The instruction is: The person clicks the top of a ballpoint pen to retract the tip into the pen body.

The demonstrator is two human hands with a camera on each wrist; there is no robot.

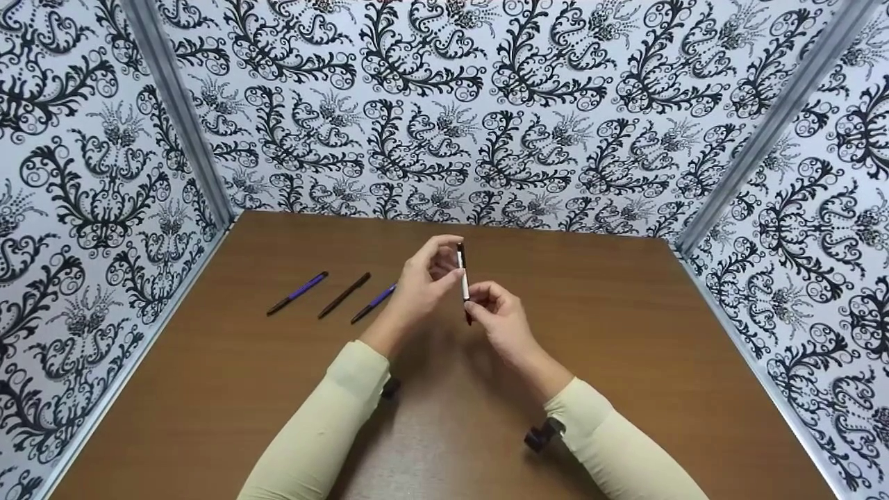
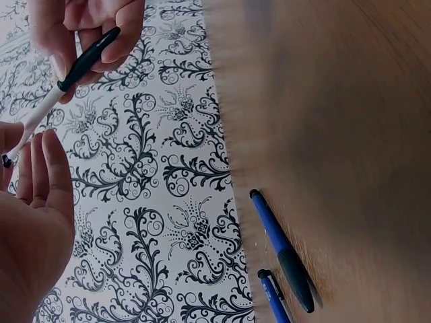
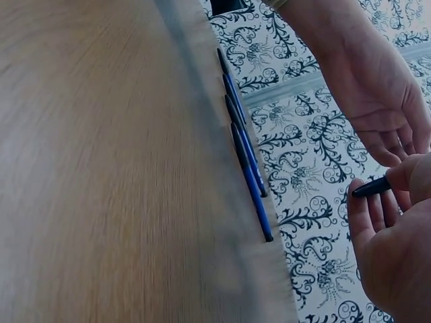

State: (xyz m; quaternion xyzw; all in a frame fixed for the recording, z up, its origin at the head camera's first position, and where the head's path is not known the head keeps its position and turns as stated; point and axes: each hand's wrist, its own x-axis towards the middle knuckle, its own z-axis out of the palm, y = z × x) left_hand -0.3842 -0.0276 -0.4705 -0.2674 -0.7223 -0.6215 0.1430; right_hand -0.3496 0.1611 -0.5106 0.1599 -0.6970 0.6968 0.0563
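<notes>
A white pen [image 1: 464,281] with dark ends stands nearly upright between the two hands, above the table. The left hand [image 1: 425,281] pinches its upper part between thumb and fingers. Lower down, the right hand [image 1: 501,316] grips the dark end with thumb and forefinger. The left wrist view shows the white barrel [image 2: 42,113] running from the left hand [image 2: 34,229] to the dark grip section [image 2: 87,59] in the right hand [image 2: 94,30]. In the right wrist view only the dark tip [image 3: 370,187] shows between the right hand's fingers.
Left of the hands, a blue pen [image 1: 298,293], a dark pen [image 1: 345,295] and another blue pen [image 1: 374,303], partly behind the left forearm, lie side by side on the brown table [image 1: 611,333]. Patterned walls [image 1: 444,125] enclose the table's back and sides.
</notes>
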